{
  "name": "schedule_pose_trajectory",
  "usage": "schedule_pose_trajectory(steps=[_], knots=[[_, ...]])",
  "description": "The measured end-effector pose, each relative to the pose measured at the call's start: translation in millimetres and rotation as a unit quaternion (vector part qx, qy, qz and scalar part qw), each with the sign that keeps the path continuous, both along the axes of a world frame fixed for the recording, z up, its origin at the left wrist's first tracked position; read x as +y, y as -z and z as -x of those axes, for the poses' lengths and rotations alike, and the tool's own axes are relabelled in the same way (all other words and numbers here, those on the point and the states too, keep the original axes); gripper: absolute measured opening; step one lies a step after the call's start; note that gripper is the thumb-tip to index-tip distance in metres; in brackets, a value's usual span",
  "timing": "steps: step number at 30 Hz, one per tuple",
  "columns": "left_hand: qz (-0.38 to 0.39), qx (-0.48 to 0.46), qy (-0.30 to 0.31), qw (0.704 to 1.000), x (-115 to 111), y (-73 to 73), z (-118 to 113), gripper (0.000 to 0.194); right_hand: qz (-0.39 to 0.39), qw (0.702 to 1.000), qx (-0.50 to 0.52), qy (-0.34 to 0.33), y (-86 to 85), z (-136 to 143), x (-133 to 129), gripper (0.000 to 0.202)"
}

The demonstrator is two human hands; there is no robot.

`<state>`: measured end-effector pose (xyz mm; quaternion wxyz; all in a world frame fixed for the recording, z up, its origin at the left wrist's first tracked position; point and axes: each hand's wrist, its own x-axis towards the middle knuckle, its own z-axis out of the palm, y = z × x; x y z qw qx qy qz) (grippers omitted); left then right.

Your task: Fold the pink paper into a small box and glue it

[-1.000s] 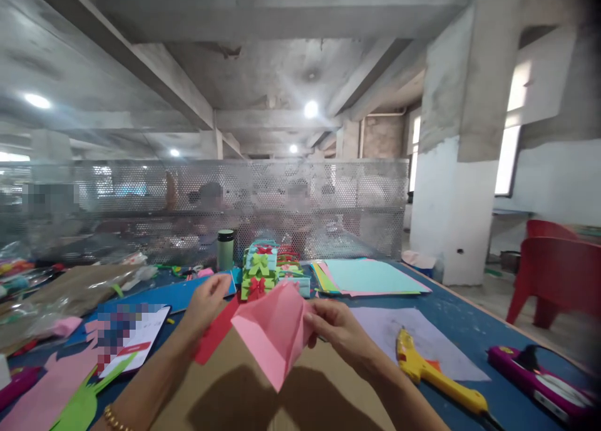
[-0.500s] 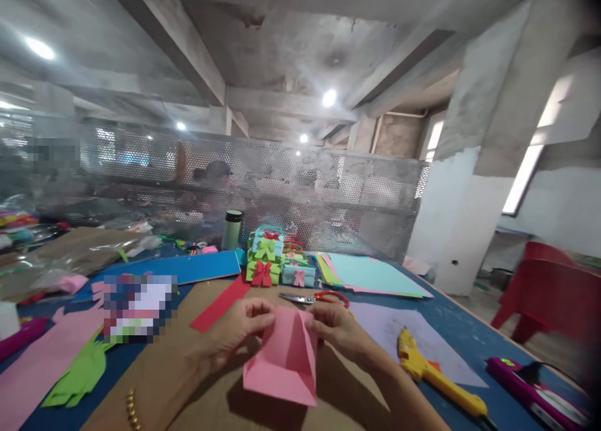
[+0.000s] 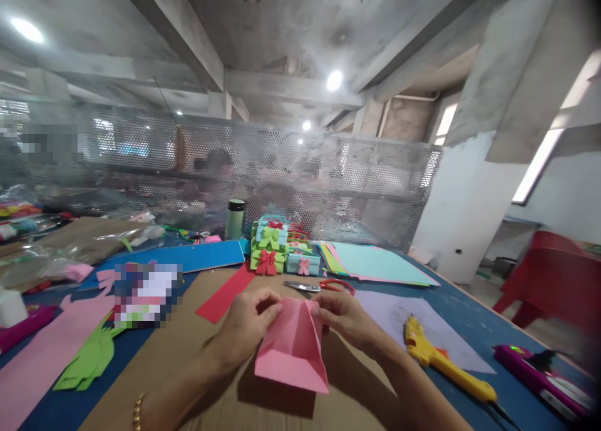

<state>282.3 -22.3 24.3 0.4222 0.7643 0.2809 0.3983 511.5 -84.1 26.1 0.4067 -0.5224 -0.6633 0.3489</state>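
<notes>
A folded pink paper piece (image 3: pixel 293 349) with raised sides is held above the brown cardboard (image 3: pixel 188 331), its shadow falling below. My left hand (image 3: pixel 253 318) pinches its upper left corner between thumb and fingers. At the upper right corner, my right hand (image 3: pixel 342 318) grips the same paper. Just beyond the hands lie scissors with red handles (image 3: pixel 323 286), and a red paper strip (image 3: pixel 224 293) is to the left. Small paper boxes with bows (image 3: pixel 268 246) are stacked farther back.
A yellow glue gun (image 3: pixel 441 362) rests at right on lilac paper (image 3: pixel 422 312), near a purple tool (image 3: pixel 539 381). Green paper cutouts (image 3: pixel 89 359) and pink paper (image 3: pixel 51 349) lie left. Coloured sheets (image 3: pixel 380 263) and a green bottle (image 3: pixel 235 219) are behind.
The view has shifted slightly, so table items appear a little higher. Both hands still hold the pink paper, which sits slightly farther right and higher in the picture.
</notes>
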Motion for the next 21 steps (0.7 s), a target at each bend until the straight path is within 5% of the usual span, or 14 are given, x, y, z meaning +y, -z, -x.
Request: schedule_pose_trajectory(steps=[3, 6, 11, 16, 21], knots=[[0.025, -0.021, 0.021, 0.999, 3.8, 2.2, -1.5, 0.017, -0.010, 1.000, 0.012, -0.003, -1.0, -2.0, 0.6, 0.049], [0.131, -0.082, 0.054, 0.987, 4.7, 4.8, -4.3, 0.021, -0.050, 0.998, 0.026, 0.018, -3.3, -0.4, -1.9, 0.049], [0.385, -0.147, 0.061, 0.909, -1.3, 6.3, -5.4, 0.034, -0.068, 0.993, 0.092, 0.032, -2.1, 10.1, -6.5, 0.045], [0.426, -0.183, 0.006, 0.886, 3.4, 11.2, -3.0, 0.027, -0.097, 0.991, 0.077, 0.048, -3.9, 13.0, -8.7, 0.044], [0.406, -0.197, -0.020, 0.892, 1.9, -1.3, 1.1, 0.021, -0.219, 0.960, -0.058, 0.166, -47.3, 4.0, -35.2, 0.032]])
